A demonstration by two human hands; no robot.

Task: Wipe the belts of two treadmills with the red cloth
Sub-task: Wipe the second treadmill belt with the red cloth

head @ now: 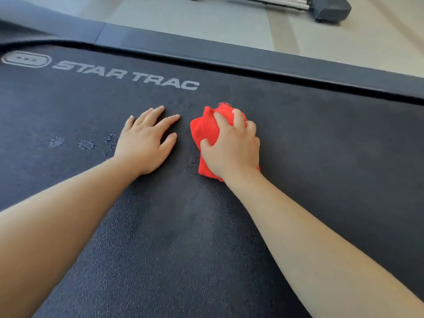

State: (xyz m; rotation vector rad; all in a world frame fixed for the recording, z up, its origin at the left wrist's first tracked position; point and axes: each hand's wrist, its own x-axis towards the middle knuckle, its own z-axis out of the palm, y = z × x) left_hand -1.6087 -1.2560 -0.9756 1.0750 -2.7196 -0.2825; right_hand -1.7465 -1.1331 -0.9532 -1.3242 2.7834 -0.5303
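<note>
A dark textured treadmill belt (321, 157) with white "STAR TRAC" lettering fills most of the view. My right hand (231, 148) presses a bunched red cloth (202, 129) onto the belt near its middle, fingers curled over the cloth. Just left of it, my left hand (146, 138) lies flat on the belt with its fingers spread and nothing in it. Several pale scuff marks (86, 144) show on the belt to the left of my left hand.
The treadmill's grey side rail (252, 60) runs along the far edge of the belt. Beyond it is light grey floor (206, 19). The base of another machine (328, 8) stands at the top right.
</note>
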